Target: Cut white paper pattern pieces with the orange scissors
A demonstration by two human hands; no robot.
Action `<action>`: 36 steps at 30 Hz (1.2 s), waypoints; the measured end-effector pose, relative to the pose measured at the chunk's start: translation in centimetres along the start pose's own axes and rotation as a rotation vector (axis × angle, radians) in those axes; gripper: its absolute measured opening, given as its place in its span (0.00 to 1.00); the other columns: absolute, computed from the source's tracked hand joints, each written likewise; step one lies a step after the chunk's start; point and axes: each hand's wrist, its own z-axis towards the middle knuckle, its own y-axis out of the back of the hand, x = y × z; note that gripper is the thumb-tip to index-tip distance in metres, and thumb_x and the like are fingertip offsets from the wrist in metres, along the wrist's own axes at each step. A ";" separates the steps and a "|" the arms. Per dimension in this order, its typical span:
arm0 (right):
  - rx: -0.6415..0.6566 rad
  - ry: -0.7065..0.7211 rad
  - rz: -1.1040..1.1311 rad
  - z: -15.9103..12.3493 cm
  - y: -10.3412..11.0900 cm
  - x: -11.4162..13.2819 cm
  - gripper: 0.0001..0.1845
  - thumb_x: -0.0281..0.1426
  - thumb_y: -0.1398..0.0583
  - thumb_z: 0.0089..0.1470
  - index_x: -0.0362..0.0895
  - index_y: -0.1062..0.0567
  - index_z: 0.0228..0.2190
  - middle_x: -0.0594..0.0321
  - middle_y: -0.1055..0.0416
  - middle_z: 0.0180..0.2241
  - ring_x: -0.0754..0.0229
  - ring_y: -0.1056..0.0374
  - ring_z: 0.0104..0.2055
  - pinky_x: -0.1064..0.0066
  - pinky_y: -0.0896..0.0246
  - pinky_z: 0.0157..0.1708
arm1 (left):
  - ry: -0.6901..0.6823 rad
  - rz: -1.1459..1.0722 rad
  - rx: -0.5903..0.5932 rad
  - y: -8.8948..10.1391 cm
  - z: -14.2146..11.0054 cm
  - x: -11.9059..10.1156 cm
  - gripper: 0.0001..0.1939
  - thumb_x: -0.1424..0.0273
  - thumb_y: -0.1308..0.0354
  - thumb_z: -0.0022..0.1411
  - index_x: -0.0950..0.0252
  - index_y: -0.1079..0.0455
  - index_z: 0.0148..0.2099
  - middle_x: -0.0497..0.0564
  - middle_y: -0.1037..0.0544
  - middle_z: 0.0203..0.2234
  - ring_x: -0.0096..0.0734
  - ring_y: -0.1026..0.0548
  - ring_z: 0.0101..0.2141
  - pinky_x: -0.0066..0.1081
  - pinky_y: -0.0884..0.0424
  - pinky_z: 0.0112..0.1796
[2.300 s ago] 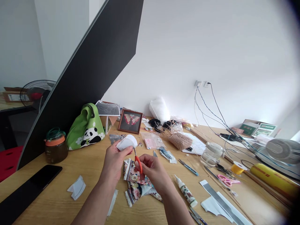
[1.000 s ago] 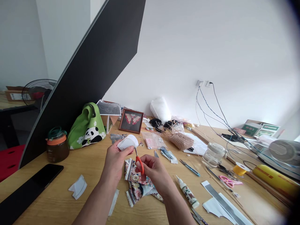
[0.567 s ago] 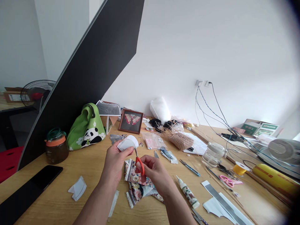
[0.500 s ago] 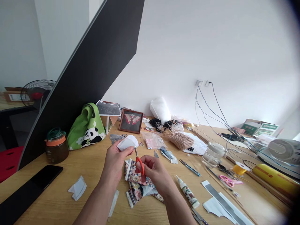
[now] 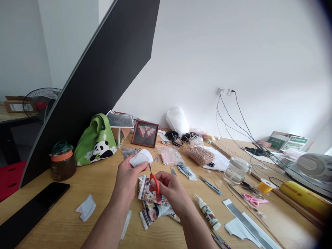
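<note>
Pinched in my left hand (image 5: 127, 177) is a piece of white paper (image 5: 141, 157) with a rounded upper edge, held above the table. My right hand (image 5: 169, 188) grips small orange-handled scissors (image 5: 155, 182), fingers in the loops. Their blades point up and touch the paper's right edge; whether they are parted I cannot tell. Below both hands lies a heap of flowered fabric (image 5: 151, 211) with fringed, striped edges. A white paper scrap (image 5: 86, 208) rests to the left of my left forearm.
A glue bottle (image 5: 208, 211), a blue cutter (image 5: 210, 185) and pink scissors (image 5: 252, 200) lie to the right. Further back are a framed butterfly (image 5: 144, 133), a woven pouch (image 5: 201, 155) and a glass jar (image 5: 236, 170). A phone (image 5: 53, 193), a lidded jar (image 5: 62, 164) and a green panda bag (image 5: 95, 141) stand left.
Almost nothing differs. The paper has shifted very slightly to the left at the scissors; both hands keep their grip and place.
</note>
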 end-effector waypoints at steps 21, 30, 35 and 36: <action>0.023 0.011 0.045 0.0 0.1 -0.1 0.25 0.49 0.34 0.41 0.39 0.30 0.24 0.65 0.31 0.21 0.70 0.42 0.16 0.77 0.53 0.17 | 0.019 -0.026 -0.014 -0.2 -0.3 -0.2 0.20 0.72 0.31 0.36 0.70 0.28 0.36 0.48 0.25 0.25 0.25 0.30 0.26 0.27 0.32 0.30; 0.020 0.029 0.066 0.1 0.4 -0.5 0.25 0.49 0.34 0.41 0.39 0.29 0.24 0.64 0.30 0.21 0.71 0.44 0.15 0.77 0.56 0.17 | 0.017 -0.021 -0.020 -0.2 -0.2 -0.2 0.19 0.72 0.31 0.35 0.69 0.28 0.34 0.48 0.24 0.25 0.26 0.29 0.26 0.29 0.32 0.31; 0.015 0.026 0.063 0.1 0.3 -0.3 0.25 0.49 0.34 0.40 0.39 0.29 0.25 0.65 0.30 0.20 0.72 0.44 0.15 0.77 0.56 0.16 | 0.015 -0.022 -0.018 -0.2 -0.2 -0.1 0.19 0.72 0.31 0.36 0.69 0.28 0.35 0.48 0.24 0.25 0.26 0.29 0.24 0.29 0.32 0.31; 0.010 0.021 0.060 0.1 0.3 -0.2 0.25 0.49 0.34 0.40 0.39 0.29 0.25 0.65 0.30 0.20 0.72 0.44 0.15 0.77 0.56 0.16 | 0.016 -0.019 -0.016 -0.2 -0.2 -0.1 0.19 0.72 0.31 0.35 0.69 0.28 0.35 0.48 0.24 0.25 0.26 0.29 0.24 0.29 0.31 0.31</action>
